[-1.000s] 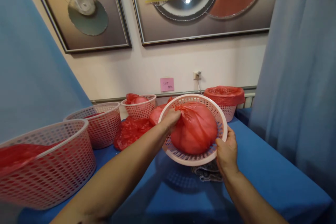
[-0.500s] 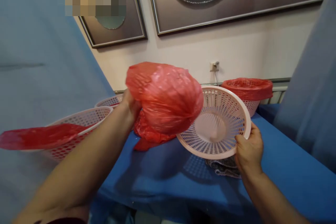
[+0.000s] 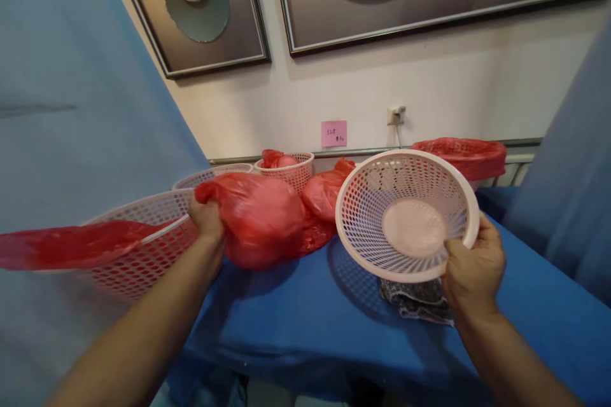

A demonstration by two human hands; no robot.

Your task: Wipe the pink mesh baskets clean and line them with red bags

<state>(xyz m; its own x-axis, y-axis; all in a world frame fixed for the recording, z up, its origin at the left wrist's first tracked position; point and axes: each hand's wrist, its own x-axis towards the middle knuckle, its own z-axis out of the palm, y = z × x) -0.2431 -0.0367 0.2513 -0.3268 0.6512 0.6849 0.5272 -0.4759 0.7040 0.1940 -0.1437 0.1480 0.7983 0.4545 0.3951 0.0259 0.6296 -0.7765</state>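
Note:
My left hand (image 3: pixel 207 219) is closed on the gathered end of a filled red plastic bag (image 3: pixel 262 219), low over the blue-covered table (image 3: pixel 305 305). What the bag contains is hidden. In my right hand (image 3: pixel 477 261) is the rim of a pale pink perforated plastic basket (image 3: pixel 415 226), tilted so that its bare inside faces me. Thumb inside and fingers outside, the hand grips its right edge. Below the basket lies a folded dark grey cloth (image 3: pixel 417 299). Behind the held bag, another red bag (image 3: pixel 324 194) rests on the table.
At left stands a large pink basket (image 3: pixel 143 261) with a red bag (image 3: pixel 76 245) draped over its rim. A small basket (image 3: pixel 303 172) holding a red bundle is by the wall. A red-lined basket (image 3: pixel 461 156) stands back right. Blue curtains (image 3: pixel 95 76) hang at both sides.
My left hand has lowered the red bag and moved it left, uncovering the small basket and a pink wall note. The held basket has shifted slightly right.

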